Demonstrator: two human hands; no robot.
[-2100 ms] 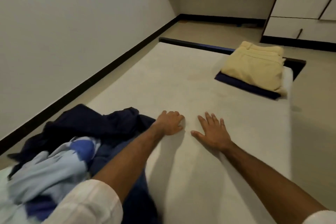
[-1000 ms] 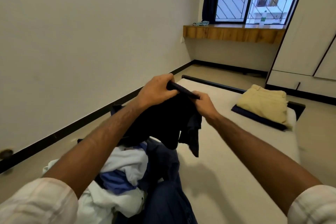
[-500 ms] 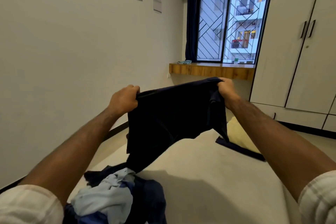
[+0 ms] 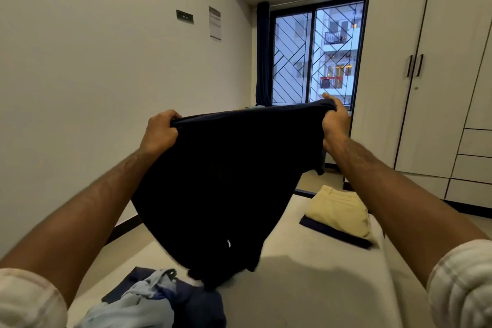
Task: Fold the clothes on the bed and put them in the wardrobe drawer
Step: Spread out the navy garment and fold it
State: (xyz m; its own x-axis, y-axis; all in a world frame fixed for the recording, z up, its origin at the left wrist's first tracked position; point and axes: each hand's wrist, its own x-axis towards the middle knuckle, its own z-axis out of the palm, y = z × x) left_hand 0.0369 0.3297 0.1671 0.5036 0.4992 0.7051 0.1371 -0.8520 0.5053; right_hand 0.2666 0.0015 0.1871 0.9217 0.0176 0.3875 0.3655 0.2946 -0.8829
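Observation:
I hold a dark navy garment (image 4: pixel 226 184) spread out in the air above the bed (image 4: pixel 306 287). My left hand (image 4: pixel 159 133) grips its top left edge and my right hand (image 4: pixel 335 122) grips its top right edge. Its lower end hangs down to a loose pile of light blue and navy clothes (image 4: pixel 157 301) at the bed's near left. Folded beige trousers (image 4: pixel 338 210) lie on a folded navy piece (image 4: pixel 332 231) at the bed's far right. The wardrobe (image 4: pixel 436 74) with drawers (image 4: pixel 476 165) stands at the right.
A white wall (image 4: pixel 106 74) runs along the left of the bed, with a strip of floor between them. A barred window (image 4: pixel 314 56) with a dark curtain is straight ahead. The wardrobe doors are closed.
Both hands have raised the navy garment higher and pulled it wider apart. My head has tilted up, so more of the window and wardrobe shows.

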